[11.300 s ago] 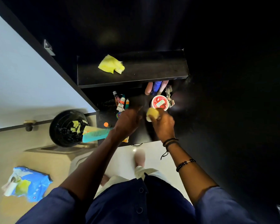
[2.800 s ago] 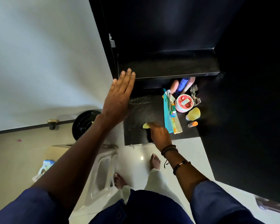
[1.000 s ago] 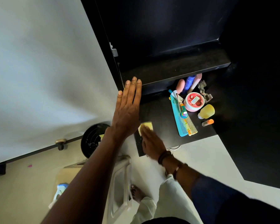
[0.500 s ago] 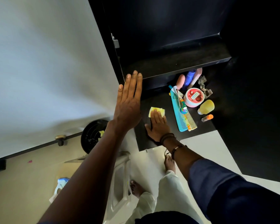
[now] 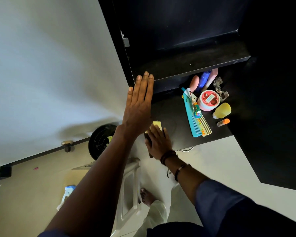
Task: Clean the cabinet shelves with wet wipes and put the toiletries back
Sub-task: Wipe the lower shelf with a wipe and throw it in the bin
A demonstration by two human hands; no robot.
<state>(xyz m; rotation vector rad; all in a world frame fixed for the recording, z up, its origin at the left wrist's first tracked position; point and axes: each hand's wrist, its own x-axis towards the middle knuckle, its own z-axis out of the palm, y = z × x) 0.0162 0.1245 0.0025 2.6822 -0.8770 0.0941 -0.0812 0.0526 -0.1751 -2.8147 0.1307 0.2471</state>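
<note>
Wet wipe (image 5: 157, 124): yellow and folded small, it lies on the lower shelf (image 5: 174, 115) near the left front corner. Only its far edge shows past your fingertips.
Right hand (image 5: 158, 142): it lies flat on the wipe with the fingers stretched out, pressing down rather than curled round it. The palm reaches back to the shelf's front edge.
Left hand (image 5: 138, 106): flat and spread with the fingers straight up, holding nothing. It seems to brace against the front edge of the cabinet side (image 5: 116, 40), though contact is hard to confirm.
Wipe relative to hand: it is directly beneath your right fingers and touching them, just right of your left wrist.
Toiletries: they are crowded on the right half of the same shelf, well apart from the wipe. A teal comb (image 5: 189, 115) lies nearest it. Beyond that are a round pink tub (image 5: 209, 100), a yellow bottle (image 5: 223, 110) and a small orange tube (image 5: 223, 122), with taller bottles (image 5: 203, 78) at the back under the upper shelf (image 5: 186, 65).
Step in hand: you appear to be wiping the bare left part of the lower shelf, so this is the cleaning stage. The putting back looks only partly done.
Next move: sweep the wipe along the bare strip towards the comb with even pressure, and stop short of the comb's edge.
After that: the right half probably needs its things shifted left before you can wipe beneath them.
Risk: a long stroke could nudge the comb into the tub and the small tube.
</note>
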